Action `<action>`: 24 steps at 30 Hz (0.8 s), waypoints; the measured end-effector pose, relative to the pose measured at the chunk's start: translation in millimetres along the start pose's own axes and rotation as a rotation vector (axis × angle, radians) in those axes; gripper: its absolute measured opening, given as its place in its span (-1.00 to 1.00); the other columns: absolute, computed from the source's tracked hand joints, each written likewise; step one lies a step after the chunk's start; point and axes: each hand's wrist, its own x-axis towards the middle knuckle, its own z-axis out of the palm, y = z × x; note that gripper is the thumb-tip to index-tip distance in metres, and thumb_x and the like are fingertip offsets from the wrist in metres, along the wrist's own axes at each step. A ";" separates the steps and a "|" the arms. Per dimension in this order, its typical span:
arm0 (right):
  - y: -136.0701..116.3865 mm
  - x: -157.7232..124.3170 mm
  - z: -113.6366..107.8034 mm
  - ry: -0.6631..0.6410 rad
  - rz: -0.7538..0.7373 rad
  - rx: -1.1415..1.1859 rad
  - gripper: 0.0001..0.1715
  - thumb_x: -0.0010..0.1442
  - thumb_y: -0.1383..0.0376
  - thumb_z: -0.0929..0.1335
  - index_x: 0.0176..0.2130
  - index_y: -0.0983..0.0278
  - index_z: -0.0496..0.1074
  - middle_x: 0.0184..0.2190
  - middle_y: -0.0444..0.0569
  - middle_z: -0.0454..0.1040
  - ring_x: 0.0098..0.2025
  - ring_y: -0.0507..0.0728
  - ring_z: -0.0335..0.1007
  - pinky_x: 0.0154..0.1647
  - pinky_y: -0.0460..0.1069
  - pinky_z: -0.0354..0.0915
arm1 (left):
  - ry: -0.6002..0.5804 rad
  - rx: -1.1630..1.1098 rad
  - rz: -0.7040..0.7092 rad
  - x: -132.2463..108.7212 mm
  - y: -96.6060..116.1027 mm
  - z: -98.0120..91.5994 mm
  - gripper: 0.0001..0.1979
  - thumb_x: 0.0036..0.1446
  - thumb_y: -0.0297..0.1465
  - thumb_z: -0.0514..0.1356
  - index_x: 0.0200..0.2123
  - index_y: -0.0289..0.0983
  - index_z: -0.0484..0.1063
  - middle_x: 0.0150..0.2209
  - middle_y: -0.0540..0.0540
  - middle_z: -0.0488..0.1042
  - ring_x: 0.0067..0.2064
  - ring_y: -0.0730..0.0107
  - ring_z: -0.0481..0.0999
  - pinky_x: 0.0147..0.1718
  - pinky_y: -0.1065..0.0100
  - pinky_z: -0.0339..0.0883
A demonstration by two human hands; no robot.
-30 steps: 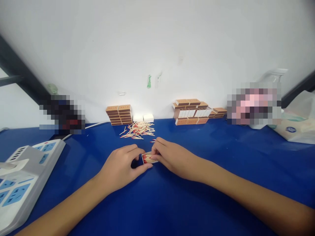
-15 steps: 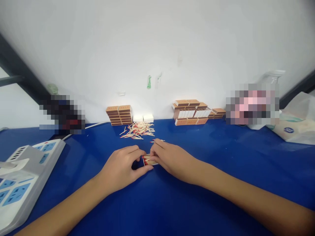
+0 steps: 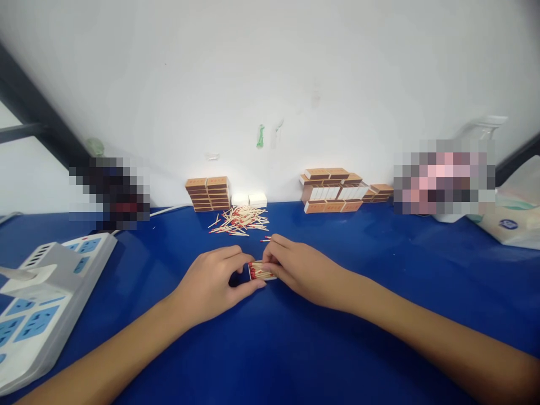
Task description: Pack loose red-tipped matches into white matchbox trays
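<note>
Left hand (image 3: 213,278): thumb and forefinger curved around the left end of the tray, gripping it lightly by its edges.
Open matchbox tray (image 3: 250,273): on the tabletop (image 3: 253,349), directly between the hands; long axis left to right, red match heads at the left end; neither hand clearly nearer.
Right hand (image 3: 301,270): fingertips drawn together over the tray's right part, at the matches (image 3: 262,273); whether they pinch one, I cannot tell.
Power strip (image 3: 61,326): one, far left.
Left stack (image 3: 208,194): two columns of closed matchboxes, layers too fine to count surely.
White boxes (image 3: 257,199): two, side by side.
Match pile (image 3: 244,219): one heap, too tangled to count, beyond the tray.
Stray matches (image 3: 266,240): two heads visible, just beyond the right hand.
Right stack (image 3: 333,191): three boxes along the bottom, two on top; middle ones uncertain.
Tissue pack (image 3: 514,219): one, far right.
</note>
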 end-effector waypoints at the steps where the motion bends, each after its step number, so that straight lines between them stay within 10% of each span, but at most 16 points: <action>1: -0.4 -0.2 -1.5 -0.007 0.008 0.006 -0.83 0.48 0.36 0.26 -0.19 0.28 0.40 -0.12 0.01 0.44 -0.31 0.05 0.36 -0.32 -0.03 0.20 | -0.001 -0.001 0.000 0.0 0.1 -0.1 -0.73 0.31 -0.13 0.28 -0.14 -0.20 0.59 -0.36 0.00 0.46 -0.39 0.43 0.41 -0.41 0.38 0.26; 24: 38.9 6.7 -9.9 0.085 0.015 -0.061 -0.82 0.49 0.24 0.27 -0.15 0.24 0.43 -0.19 -0.01 0.58 -0.23 0.13 0.49 -0.26 0.00 0.26 | 0.039 -0.002 0.045 -2.5 1.1 0.6 -0.65 0.31 -0.16 0.31 0.05 -0.24 0.58 -0.22 -0.05 0.54 -0.34 0.40 0.51 -0.37 0.36 0.40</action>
